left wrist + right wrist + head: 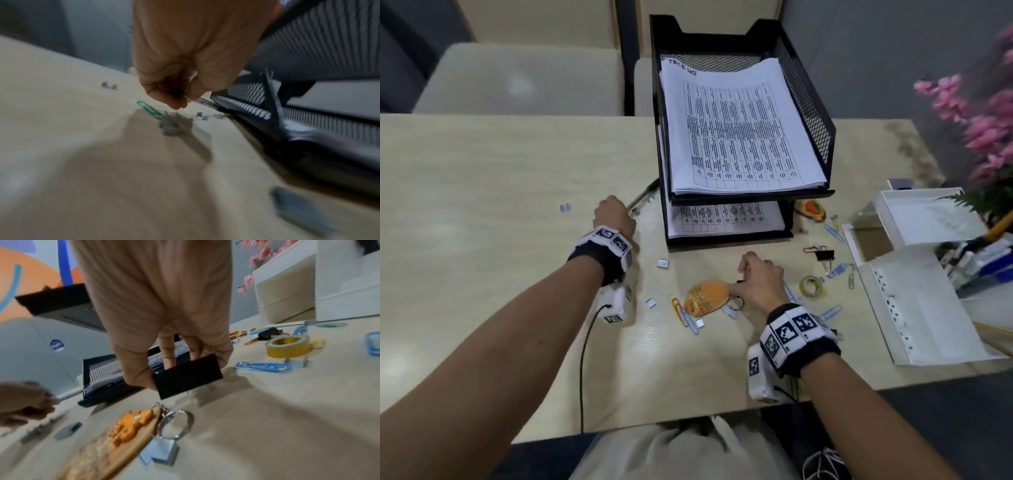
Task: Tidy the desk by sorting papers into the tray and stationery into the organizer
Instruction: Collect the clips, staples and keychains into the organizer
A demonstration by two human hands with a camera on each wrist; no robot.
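The black mesh paper tray (804, 113) has two tiers, each with printed sheets (736, 130) in it. My left hand (616, 212) is at the tray's lower left corner and pinches the end of a pen (643, 196), as the left wrist view shows with the hand (180, 97) on the pen (205, 102). My right hand (743, 274) hovers over the desk in front of the tray. In the right wrist view that hand (172, 368) grips a flat black object (188, 379), seemingly a large binder clip. The white organizer (914, 219) stands at the right.
An orange wooden keychain (705, 296) lies just left of my right hand. Scattered about are paper clips (834, 233), staple blocks (663, 263), a tape roll (811, 285) and a small binder clip (824, 255). Pink flowers (983, 113) stand far right. A green clip (151, 110) lies under my left hand.
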